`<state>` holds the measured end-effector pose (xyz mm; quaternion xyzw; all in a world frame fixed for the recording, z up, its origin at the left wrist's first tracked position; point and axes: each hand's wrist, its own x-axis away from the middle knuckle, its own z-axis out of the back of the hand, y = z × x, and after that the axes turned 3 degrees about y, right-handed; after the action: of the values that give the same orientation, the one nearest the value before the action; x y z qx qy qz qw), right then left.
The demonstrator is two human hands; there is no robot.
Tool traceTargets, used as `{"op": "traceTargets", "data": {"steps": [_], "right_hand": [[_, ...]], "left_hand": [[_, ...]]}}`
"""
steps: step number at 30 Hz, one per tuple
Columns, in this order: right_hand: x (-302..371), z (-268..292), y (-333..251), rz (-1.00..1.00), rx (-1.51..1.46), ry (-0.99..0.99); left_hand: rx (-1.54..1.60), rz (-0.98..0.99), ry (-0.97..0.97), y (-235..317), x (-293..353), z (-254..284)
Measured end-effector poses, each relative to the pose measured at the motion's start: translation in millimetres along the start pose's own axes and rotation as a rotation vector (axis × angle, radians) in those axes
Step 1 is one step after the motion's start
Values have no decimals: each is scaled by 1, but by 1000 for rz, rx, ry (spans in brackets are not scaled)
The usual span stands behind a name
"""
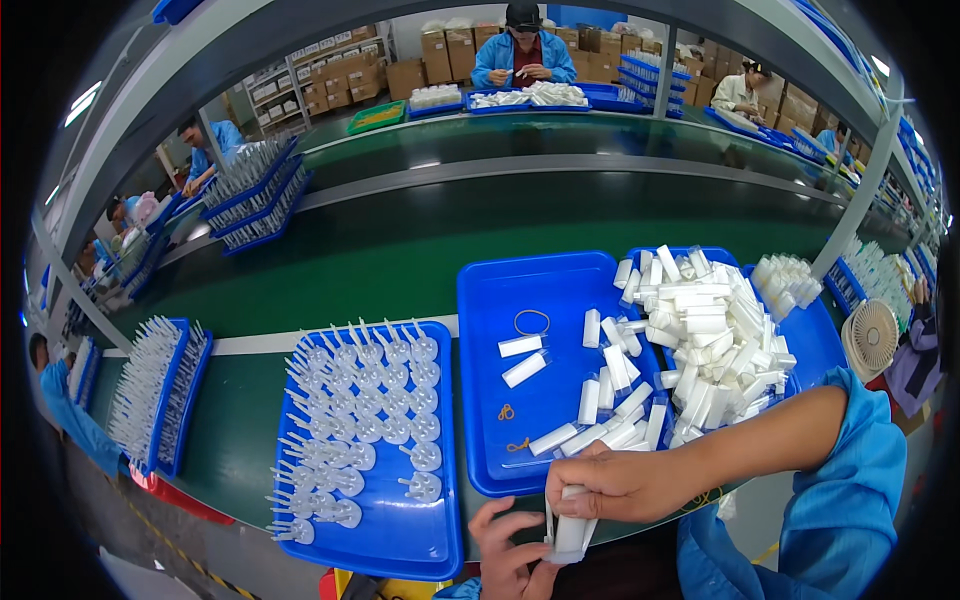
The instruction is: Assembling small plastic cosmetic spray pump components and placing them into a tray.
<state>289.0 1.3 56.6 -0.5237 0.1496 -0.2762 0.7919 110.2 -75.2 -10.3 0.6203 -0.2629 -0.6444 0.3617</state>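
Pinching one white tube between both hands, left hand and right hand clamped; a slip would drop it off the bench edge just below.

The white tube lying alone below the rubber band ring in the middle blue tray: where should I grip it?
Grip the white tube across its middle, coming straight down from above. It lies flat and slanted on the blue tray, with bare tray on both long sides, so fingers can close across its width. Its neighbour tube lies just above, apart.

Brown cartons stacked at back
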Motion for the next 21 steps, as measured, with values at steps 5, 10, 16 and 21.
{"op": "traceTargets", "data": {"steps": [5, 10, 16, 21], "right_hand": [[-16, 10, -2, 9, 163, -54], [-54, 54, 50, 214, 664, 240], [-79, 68, 85, 84, 1334, 102], [-67, 58, 75, -53, 690, 283]], "left_hand": [[-80, 97, -129, -5, 10, 11], [188, 251, 73, -4, -1, 7], [179, 274, -5, 0, 6, 18], [19, 138, 41, 1, -3, 17]]}}
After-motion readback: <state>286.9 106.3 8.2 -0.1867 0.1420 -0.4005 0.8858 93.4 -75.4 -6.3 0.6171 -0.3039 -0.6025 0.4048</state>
